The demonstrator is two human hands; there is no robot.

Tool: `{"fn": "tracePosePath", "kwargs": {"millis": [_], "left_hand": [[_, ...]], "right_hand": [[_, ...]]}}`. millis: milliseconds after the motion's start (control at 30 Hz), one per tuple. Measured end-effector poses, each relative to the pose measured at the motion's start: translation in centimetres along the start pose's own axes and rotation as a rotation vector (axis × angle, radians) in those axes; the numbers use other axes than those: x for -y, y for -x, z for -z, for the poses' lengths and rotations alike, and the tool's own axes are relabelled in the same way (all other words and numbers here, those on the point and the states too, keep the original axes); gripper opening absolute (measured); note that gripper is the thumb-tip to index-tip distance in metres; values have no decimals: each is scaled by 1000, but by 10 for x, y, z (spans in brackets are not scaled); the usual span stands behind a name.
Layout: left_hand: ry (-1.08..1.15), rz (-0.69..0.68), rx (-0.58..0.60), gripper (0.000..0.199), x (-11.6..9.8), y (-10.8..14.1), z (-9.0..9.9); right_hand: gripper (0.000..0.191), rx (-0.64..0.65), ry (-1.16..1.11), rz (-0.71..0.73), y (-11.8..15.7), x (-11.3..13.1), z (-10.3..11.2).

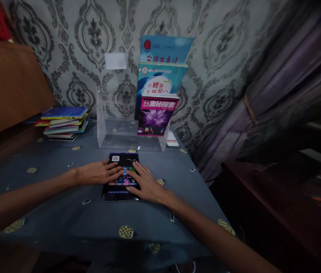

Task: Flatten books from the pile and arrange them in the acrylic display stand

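A dark book (120,196) lies flat on the table, its back cover up, with a barcode at the top and small colourful pictures in the middle. My left hand (99,172) rests flat across the left part of its cover, fingers stretched out. From the right, my right hand (146,184) lies on the cover with its fingers spread. Behind the book stands a clear acrylic rack (101,121). On the rack's right side, a magenta and purple book (156,115) leans in front of a teal book (160,77) and a taller blue book (166,47).
A stack of books (63,123) sits at the back left, beside a brown wooden panel (9,83). The blue patterned tablecloth (63,212) covers the table. A gathered curtain (234,117) hangs at the right, above a dark red surface (262,197).
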State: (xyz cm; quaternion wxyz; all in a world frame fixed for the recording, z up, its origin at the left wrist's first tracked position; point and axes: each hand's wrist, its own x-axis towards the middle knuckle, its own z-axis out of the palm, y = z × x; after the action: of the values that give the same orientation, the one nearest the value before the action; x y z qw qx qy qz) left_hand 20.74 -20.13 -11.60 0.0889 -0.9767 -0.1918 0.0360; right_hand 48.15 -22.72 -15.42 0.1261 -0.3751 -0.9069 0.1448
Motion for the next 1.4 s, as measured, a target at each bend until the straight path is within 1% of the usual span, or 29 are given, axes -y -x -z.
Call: {"fn": "tracePosePath", "kwargs": {"millis": [100, 233, 300, 400, 467, 500, 567, 633, 667, 733, 833, 933, 1000, 1100, 1233, 1300, 1400], "left_hand": [[40, -8, -61, 55, 6, 6, -5], [149, 71, -133, 60, 10, 15, -19], [217, 145, -220, 57, 10, 15, -28], [356, 276, -436, 45, 9, 7, -38], [467, 379, -580, 37, 10, -2, -38], [523, 431, -628, 34, 10, -7, -35], [618, 543, -677, 30, 13, -17, -26], [683, 644, -727, 31, 16, -27, -18], [720, 669, -761, 31, 17, -32, -15], [823, 695, -825, 34, 19, -41, -11], [1019, 675, -914, 37, 16, -54, -8], [1178, 659, -1002, 43, 10, -66, -3], [1253, 706, -1050, 49, 7, -73, 1], [1386, 784, -1111, 56, 2, -85, 8], [1606, 784, -1182, 61, -8, -100, 13], [1650, 792, -1205, 62, -13, -104, 13], [1644, 806, -1191, 65, -17, -105, 11]], "right_hand": [[70, 9, -26, -6, 2, -1, 3], [70, 6, -123, -19, 4, -4, 9], [71, -7, -207, -32, 4, -9, 11], [76, -74, -420, -50, 1, -21, 13], [79, -145, -643, -74, -3, -32, 12], [81, -179, -768, -92, -5, -38, 11], [85, -256, -985, -158, -8, -50, 8], [86, -351, -1092, -214, -11, -59, 5], [84, -394, -1092, -211, -12, -61, 4], [72, -447, -1013, -156, -12, -64, 3], [54, -483, -863, -88, -13, -62, 5], [48, -569, -795, -75, -12, -55, 10], [46, -598, -778, -53, -11, -49, 15], [45, -602, -810, -56, -7, -37, 25], [48, -573, -990, -130, -5, -31, 32], [49, -556, -1052, -153, -5, -33, 32], [48, -564, -1056, -170, -6, -39, 31]]}}
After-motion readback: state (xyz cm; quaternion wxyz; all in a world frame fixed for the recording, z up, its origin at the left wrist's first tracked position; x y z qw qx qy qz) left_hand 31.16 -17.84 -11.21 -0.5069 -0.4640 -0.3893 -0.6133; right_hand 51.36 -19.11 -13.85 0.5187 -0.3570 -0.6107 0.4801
